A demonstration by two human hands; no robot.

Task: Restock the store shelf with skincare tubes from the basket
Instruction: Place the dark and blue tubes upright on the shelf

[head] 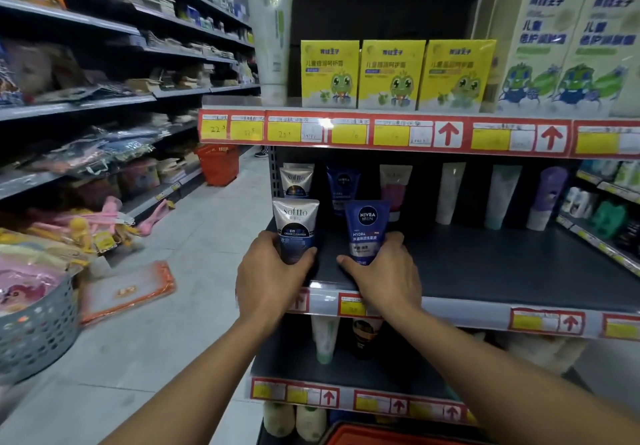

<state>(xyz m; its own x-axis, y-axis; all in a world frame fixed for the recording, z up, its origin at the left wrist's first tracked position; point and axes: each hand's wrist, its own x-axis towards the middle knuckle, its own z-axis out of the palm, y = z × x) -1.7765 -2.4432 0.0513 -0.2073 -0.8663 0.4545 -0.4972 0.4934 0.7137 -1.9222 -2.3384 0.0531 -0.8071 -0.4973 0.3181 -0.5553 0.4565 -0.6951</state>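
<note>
My left hand (272,276) grips a silver and dark blue Softto tube (295,226), upright at the front left of the dark middle shelf (502,264). My right hand (384,271) grips a blue Nivea Men tube (367,228), upright just to its right. Behind them stand another Softto tube (297,181) and another Nivea tube (343,185). Further right along the back stand a pink tube (394,190), a white tube (449,192), a pale green tube (502,195) and a purple tube (549,198). A red basket rim (398,436) shows at the bottom edge.
Yellow boxes (393,74) and tall white cartons (561,39) fill the shelf above. More tubes (325,339) stand on the shelf below. A grey basket (38,327) and packaged goods sit on the floor at left. A red shopping basket (218,164) stands down the aisle.
</note>
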